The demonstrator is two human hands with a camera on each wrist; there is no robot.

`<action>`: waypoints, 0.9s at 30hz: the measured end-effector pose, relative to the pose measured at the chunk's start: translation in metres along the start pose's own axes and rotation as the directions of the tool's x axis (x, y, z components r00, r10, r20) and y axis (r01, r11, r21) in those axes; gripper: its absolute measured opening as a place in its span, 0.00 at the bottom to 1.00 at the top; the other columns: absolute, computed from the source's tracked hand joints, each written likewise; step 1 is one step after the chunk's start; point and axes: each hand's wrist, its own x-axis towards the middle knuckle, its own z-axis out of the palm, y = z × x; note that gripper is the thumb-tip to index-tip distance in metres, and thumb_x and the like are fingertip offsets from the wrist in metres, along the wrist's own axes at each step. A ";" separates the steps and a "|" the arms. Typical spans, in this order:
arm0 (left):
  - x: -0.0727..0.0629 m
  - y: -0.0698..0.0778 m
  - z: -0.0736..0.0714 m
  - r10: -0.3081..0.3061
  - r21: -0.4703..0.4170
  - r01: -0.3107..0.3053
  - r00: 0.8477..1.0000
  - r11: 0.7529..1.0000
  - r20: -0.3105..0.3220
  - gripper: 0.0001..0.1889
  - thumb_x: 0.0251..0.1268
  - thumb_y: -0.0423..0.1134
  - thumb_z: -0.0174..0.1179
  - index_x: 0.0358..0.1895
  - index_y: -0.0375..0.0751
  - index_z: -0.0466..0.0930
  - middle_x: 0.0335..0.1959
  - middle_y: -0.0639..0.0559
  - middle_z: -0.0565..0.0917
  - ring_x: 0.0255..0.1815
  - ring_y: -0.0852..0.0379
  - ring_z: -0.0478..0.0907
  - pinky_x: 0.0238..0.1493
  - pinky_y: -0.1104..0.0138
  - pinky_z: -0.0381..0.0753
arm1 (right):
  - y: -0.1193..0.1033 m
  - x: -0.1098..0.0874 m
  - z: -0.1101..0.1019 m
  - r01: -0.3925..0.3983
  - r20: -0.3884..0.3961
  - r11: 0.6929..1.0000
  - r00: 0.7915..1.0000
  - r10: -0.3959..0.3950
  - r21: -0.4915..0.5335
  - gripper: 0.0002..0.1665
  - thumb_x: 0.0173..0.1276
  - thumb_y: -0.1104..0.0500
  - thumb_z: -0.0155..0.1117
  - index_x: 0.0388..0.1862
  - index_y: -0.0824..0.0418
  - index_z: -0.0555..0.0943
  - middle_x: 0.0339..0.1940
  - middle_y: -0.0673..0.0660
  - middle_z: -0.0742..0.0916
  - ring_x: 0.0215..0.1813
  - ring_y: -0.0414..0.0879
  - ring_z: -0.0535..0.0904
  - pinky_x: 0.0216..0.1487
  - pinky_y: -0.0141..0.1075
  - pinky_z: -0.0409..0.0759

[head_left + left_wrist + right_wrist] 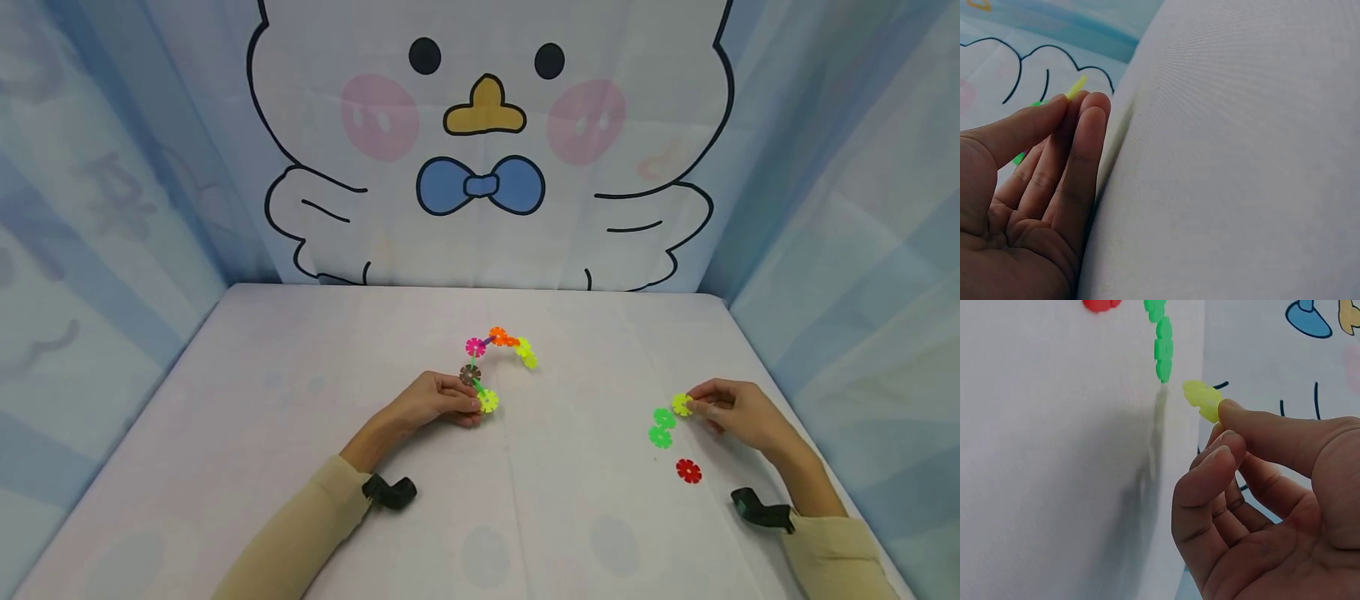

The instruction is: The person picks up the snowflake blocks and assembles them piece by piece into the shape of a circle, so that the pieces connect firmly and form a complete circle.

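Observation:
My left hand [442,400] pinches the near yellow snowflake disc [489,401] of a curved chain of interlocking plastic discs. In the left wrist view that disc [1077,87] shows edge-on between thumb and fingertips. From there the chain runs through a brown disc [470,374], a pink disc [476,347] and an orange disc [498,336] to yellow ones [523,347] at its far end. On the right side, my right hand [738,412] holds a single yellow disc [1202,399] between thumb and fingers. Green discs [661,437] lie just left of this hand.
A red disc [688,471] rests on the white tabletop [570,500], nearer to me than the green ones. Behind the table hangs a curtain [480,250] with a cartoon figure, and blue-and-white cloth [90,250] borders both sides. Each wrist carries a black camera mount [390,492].

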 end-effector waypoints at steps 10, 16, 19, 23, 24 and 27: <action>-0.001 0.000 0.000 0.012 0.003 -0.012 1.000 1.000 0.005 0.15 0.72 0.32 0.68 0.55 0.26 0.82 0.40 0.44 0.94 0.38 0.59 0.92 0.45 0.67 0.94 | -0.016 0.008 0.008 0.015 0.021 0.999 1.000 -0.016 0.044 0.18 0.78 0.57 0.67 0.54 0.71 0.81 0.34 0.58 0.85 0.27 0.42 0.76 0.29 0.32 0.80; 0.000 0.001 -0.001 0.013 0.006 -0.013 1.000 1.000 0.005 0.14 0.72 0.32 0.68 0.54 0.26 0.82 0.39 0.44 0.94 0.37 0.59 0.92 0.45 0.67 0.94 | -0.025 0.014 0.016 0.042 0.037 0.996 0.998 -0.045 0.082 0.16 0.77 0.58 0.68 0.53 0.71 0.81 0.35 0.59 0.85 0.26 0.42 0.76 0.28 0.33 0.80; -0.001 0.001 -0.001 0.014 0.010 -0.014 1.000 1.000 0.005 0.14 0.72 0.32 0.68 0.54 0.26 0.83 0.39 0.44 0.94 0.37 0.59 0.92 0.45 0.67 0.94 | -0.030 0.017 0.022 0.061 0.049 0.993 0.997 -0.066 0.097 0.15 0.77 0.58 0.68 0.52 0.70 0.81 0.35 0.60 0.86 0.26 0.42 0.76 0.28 0.33 0.80; -0.001 0.001 -0.001 0.013 0.011 -0.013 1.000 1.000 0.004 0.14 0.73 0.32 0.68 0.54 0.26 0.83 0.39 0.44 0.94 0.37 0.59 0.92 0.45 0.67 0.94 | -0.039 0.021 0.031 0.087 0.067 0.990 0.993 -0.095 0.115 0.13 0.76 0.59 0.69 0.49 0.70 0.82 0.38 0.62 0.86 0.26 0.41 0.77 0.28 0.32 0.80; -0.001 0.001 -0.001 0.013 0.010 -0.013 1.000 1.000 0.005 0.14 0.73 0.32 0.68 0.54 0.26 0.83 0.39 0.44 0.94 0.37 0.59 0.92 0.45 0.67 0.93 | -0.042 0.022 0.033 0.091 0.074 0.988 0.992 -0.101 0.125 0.13 0.76 0.59 0.69 0.49 0.69 0.82 0.37 0.63 0.86 0.26 0.41 0.77 0.28 0.32 0.80; -0.001 0.001 -0.001 0.013 0.010 -0.013 1.000 1.000 0.008 0.14 0.73 0.32 0.68 0.54 0.26 0.83 0.39 0.44 0.94 0.37 0.59 0.92 0.45 0.67 0.93 | -0.050 0.025 0.040 0.106 0.093 0.984 0.988 -0.120 0.140 0.12 0.75 0.60 0.69 0.47 0.69 0.81 0.35 0.62 0.86 0.25 0.42 0.76 0.27 0.32 0.79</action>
